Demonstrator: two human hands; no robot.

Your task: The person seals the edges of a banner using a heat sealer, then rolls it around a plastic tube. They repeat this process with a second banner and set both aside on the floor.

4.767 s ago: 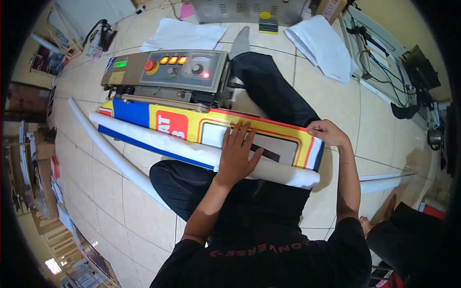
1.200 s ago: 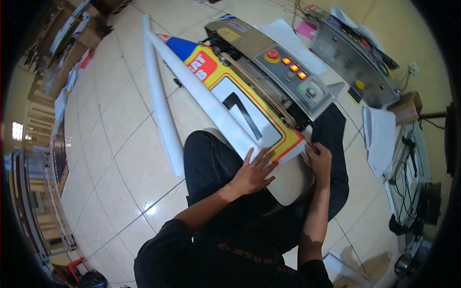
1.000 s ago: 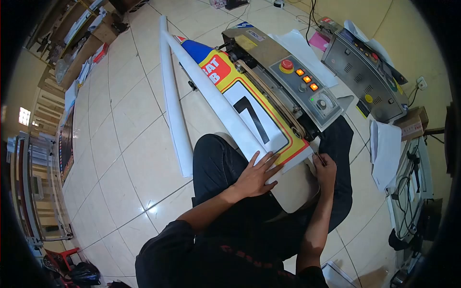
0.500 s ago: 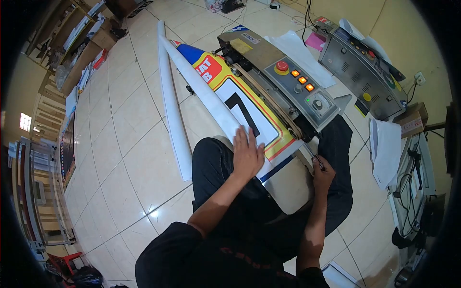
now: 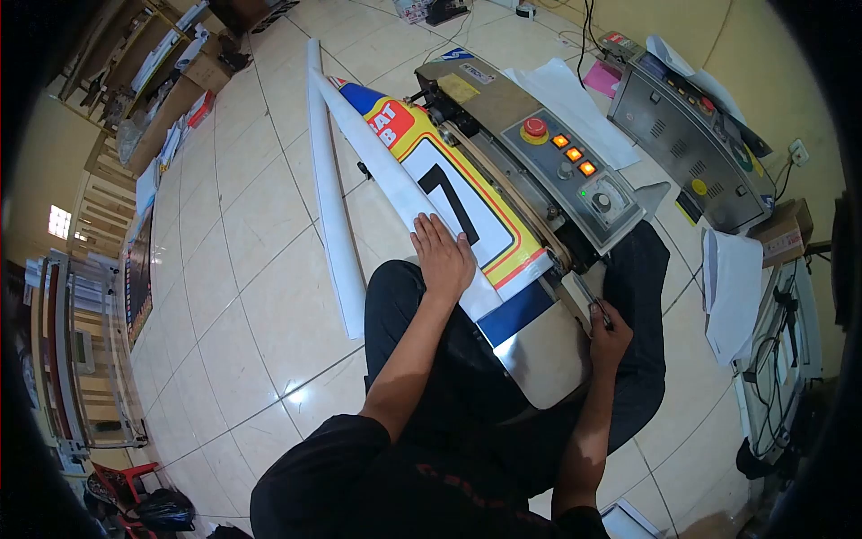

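A printed banner (image 5: 426,144) with yellow, red and blue bands and a black figure lies along the belt side of a metal band sealing machine (image 5: 503,99). Its left side is a folded white strip (image 5: 377,171). On that strip and the banner's lower part rests my left hand (image 5: 444,260), flat, with fingers extended. A dark blue end (image 5: 516,312) shows nearest my lap. My right hand (image 5: 611,334) is closed around a slim metal tool (image 5: 588,292) that points up toward the machine's near end; its exact kind is unclear.
Orange-lit buttons and a red emergency knob (image 5: 534,130) sit on the control panel. A second metal machine (image 5: 687,135) stands by the wall at right. Another long white folded strip (image 5: 334,216) lies on the tiled floor. White sheets (image 5: 732,287) and cables lie at right.
My left hand has slid left over the banner. More of the blue end shows near my lap. My right hand keeps its hold on the tool. The view has shifted slightly.
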